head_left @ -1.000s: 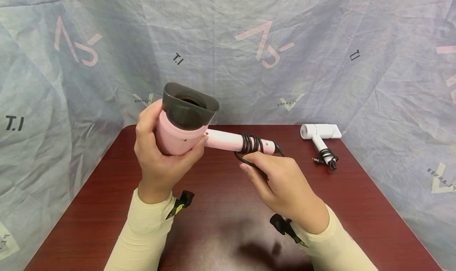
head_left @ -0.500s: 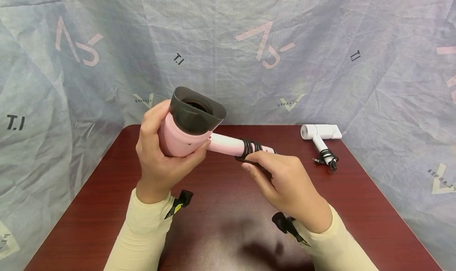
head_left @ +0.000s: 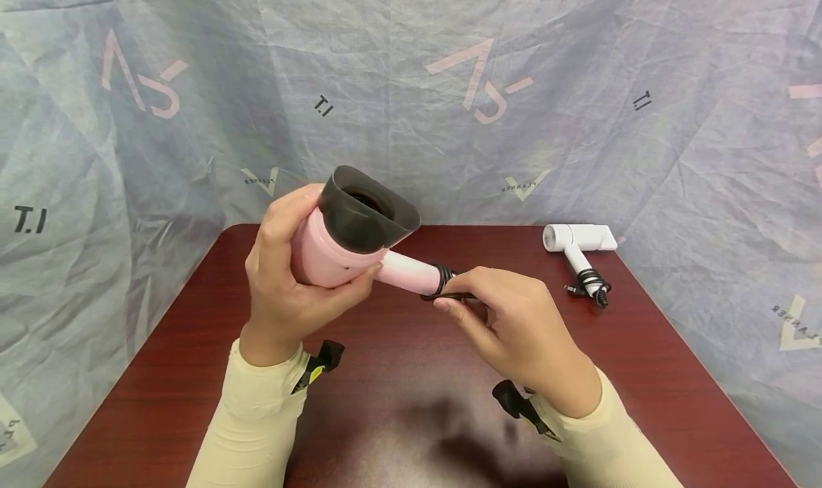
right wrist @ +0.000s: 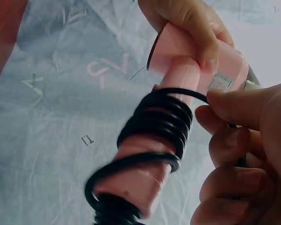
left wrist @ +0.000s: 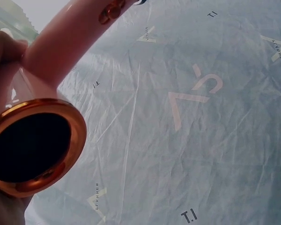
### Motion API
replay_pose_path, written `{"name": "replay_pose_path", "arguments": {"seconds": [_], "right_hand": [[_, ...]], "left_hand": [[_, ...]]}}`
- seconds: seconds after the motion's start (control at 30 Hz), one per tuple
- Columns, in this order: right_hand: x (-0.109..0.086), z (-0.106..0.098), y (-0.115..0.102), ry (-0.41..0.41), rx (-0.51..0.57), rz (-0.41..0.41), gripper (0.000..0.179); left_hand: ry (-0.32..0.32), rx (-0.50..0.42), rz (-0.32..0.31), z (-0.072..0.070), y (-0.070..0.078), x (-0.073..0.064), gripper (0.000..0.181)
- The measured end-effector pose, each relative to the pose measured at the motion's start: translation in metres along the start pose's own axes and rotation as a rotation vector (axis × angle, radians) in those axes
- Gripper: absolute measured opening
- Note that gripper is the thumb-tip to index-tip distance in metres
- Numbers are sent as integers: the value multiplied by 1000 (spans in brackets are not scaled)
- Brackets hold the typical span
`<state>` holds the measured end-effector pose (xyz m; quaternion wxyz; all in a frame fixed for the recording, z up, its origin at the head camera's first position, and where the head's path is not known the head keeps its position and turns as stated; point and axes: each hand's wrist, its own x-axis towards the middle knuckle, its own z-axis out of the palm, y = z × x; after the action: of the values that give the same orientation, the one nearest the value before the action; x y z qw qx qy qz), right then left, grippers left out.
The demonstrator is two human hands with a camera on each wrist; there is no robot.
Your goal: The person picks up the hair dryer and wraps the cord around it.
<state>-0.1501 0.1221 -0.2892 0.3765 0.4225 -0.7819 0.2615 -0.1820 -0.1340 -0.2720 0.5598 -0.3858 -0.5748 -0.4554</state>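
Note:
A pink hair dryer (head_left: 407, 272) is held up over the table, its dark nozzle (head_left: 359, 213) tilted upward. My left hand (head_left: 282, 281) grips its barrel, thumb near the base of the handle. In the left wrist view a copper-coloured ring (left wrist: 77, 131) edges the dark rear opening. Several loops of black cord (right wrist: 154, 117) circle the handle in the right wrist view. Between thumb and forefinger my right hand (head_left: 514, 324) pinches the cord close beside the handle, the other fingers curled in. In the head view this hand hides the handle's lower end.
On the far right of the dark red table (head_left: 385, 374) lies a white hair dryer (head_left: 581, 238), with its black cord (head_left: 592, 282) wound round its handle. Grey printed fabric (head_left: 411, 117) hangs behind and along both sides of the table.
The pink hair dryer has shifted right and slightly down, and its handle slants more toward the right hand. The right hand, still pinching the cord, now covers the handle's end.

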Motion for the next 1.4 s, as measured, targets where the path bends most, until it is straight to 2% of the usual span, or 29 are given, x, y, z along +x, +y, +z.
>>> {"name": "replay_pose_path", "arguments": {"seconds": [0.37, 0.6, 0.73, 0.9, 1.07, 1.27, 1.4], "right_hand": [[1, -5, 2, -12, 61, 20, 17], [1, -8, 3, -23, 99, 12, 19], [2, -10, 2, -37, 160, 12, 20], [2, -12, 1, -57, 249, 28, 22], [2, -14, 3, -55, 286, 7, 22], [3, -14, 4, -38, 351, -53, 12], [5, -15, 4, -37, 374, -88, 11]], "left_hand": [[-57, -59, 43, 0, 0, -1, 62], [-43, -97, 45, 0, 1, -1, 60], [-38, -114, 36, 0, 3, 0, 61], [-37, -169, -6, -3, 5, 1, 65], [-22, -211, -33, -4, 8, 3, 70], [36, -180, -56, -4, 8, 1, 81], [58, -197, -57, -4, 6, -2, 83]]}}
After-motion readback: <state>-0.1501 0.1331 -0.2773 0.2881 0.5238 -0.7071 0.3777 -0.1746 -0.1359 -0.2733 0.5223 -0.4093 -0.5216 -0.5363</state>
